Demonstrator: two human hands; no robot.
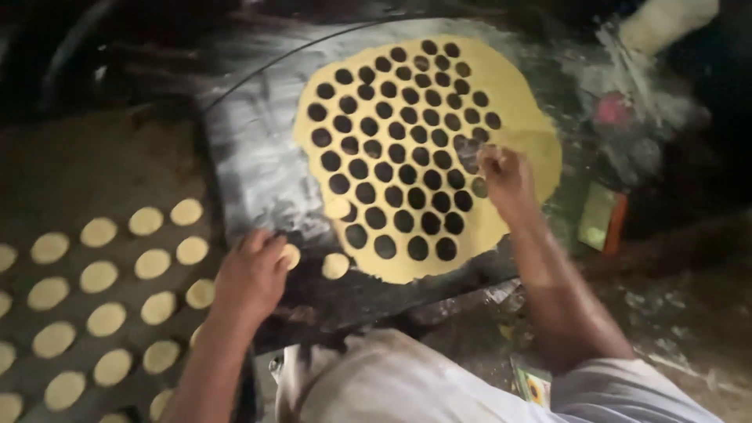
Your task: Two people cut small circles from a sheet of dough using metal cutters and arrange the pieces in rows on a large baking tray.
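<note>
A rolled sheet of yellow dough lies on a dark, floured work surface, full of round cut-out holes. My right hand rests on the sheet's right side, fingers pinched at a cut circle; what it grips is blurred. My left hand sits at the board's near left edge, fingers curled on a small dough disc. Another loose disc lies just to its right, and one more disc sits at the sheet's left edge.
A dark tray at left holds several rows of cut dough discs. A pale rolling pin lies at the top right beside a pink object. A green and orange box sits at right.
</note>
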